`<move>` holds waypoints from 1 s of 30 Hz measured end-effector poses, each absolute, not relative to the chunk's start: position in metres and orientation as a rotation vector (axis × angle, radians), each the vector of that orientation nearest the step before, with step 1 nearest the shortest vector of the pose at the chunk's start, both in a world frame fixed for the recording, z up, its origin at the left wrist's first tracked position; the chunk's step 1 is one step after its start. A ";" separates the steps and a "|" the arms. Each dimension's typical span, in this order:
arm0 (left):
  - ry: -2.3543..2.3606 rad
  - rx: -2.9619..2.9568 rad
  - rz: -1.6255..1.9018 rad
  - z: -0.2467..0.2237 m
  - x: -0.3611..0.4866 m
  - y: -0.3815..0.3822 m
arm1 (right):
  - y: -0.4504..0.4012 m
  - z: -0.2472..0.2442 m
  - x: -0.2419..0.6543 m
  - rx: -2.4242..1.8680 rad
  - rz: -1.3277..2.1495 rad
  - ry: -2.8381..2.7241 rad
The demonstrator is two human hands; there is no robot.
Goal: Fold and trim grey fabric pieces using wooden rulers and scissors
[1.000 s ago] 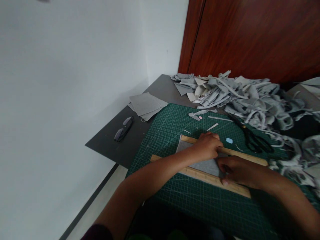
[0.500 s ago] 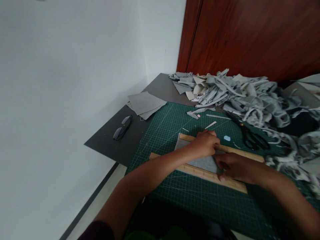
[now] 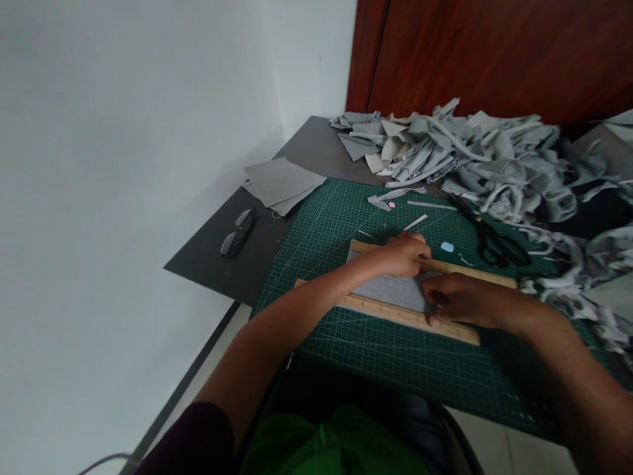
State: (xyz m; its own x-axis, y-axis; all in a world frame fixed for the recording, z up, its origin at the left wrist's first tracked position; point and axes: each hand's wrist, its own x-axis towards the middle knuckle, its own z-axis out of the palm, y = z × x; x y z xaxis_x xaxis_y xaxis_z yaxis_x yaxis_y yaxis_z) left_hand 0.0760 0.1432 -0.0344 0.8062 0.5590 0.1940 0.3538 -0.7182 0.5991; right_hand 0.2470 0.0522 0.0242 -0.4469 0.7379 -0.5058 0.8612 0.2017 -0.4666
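Observation:
A piece of grey fabric (image 3: 388,290) lies flat on the green cutting mat (image 3: 376,349), with one wooden ruler along each long side. My left hand (image 3: 408,254) is closed over the far wooden ruler (image 3: 475,272), its knuckles up and fingertips hidden. My right hand (image 3: 457,300) has curled fingers at the fabric. Its thumb rests on the near wooden ruler (image 3: 380,309), and a gap shows between thumb and fingers. My left forearm crosses above the near ruler and covers part of it and the fabric.
Black scissors (image 3: 494,241) lie right of the far ruler, near a light blue chalk-like piece (image 3: 447,247). Behind is a heap of grey fabric scraps (image 3: 425,152). Glasses (image 3: 238,232) and stacked grey fabric pieces (image 3: 281,181) are at left, by the white wall (image 3: 148,132).
The camera has tilted down, so everything sits higher in view and more of the near side shows. Both hands stay at the rulers with little visible change.

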 end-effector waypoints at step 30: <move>0.638 2.320 0.582 -0.034 0.076 0.143 | 0.044 0.028 0.213 1.189 -1.150 2.695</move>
